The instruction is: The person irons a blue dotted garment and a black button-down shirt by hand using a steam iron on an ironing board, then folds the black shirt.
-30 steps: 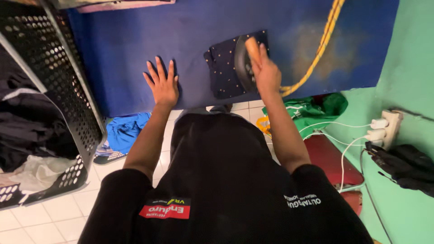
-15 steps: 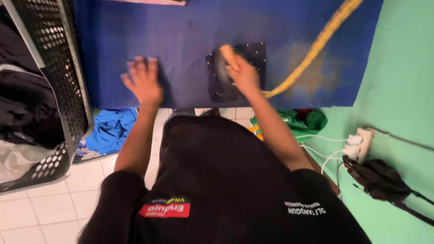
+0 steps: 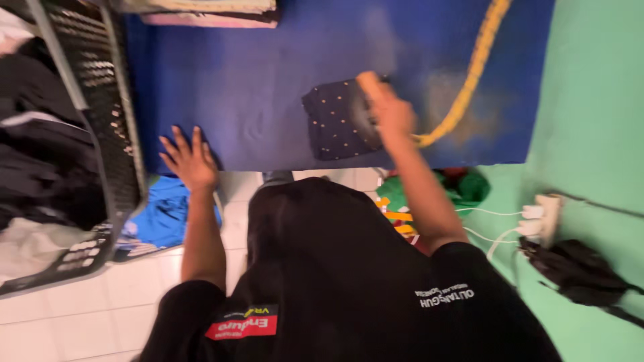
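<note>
Taking the blue ironing surface as the landmark: off its left edge stands a black mesh laundry basket holding dark clothes, and below that corner a blue garment lies on the white tiled floor. The left hand rests flat on the surface's near left edge, fingers spread wide, holding nothing. Right of centre on the surface lies a folded dark dotted cloth. It looks light and limp, likely to slide or wrinkle unless pinned at a free corner. The right hand is closed around the handle of an iron pressed on the cloth's right part; the iron is blurred, probably heavy, rigid and hot, safe only by its handle. A yellow cord runs up across the surface. Beyond the right edge, a white power strip sits against the green wall.
</note>
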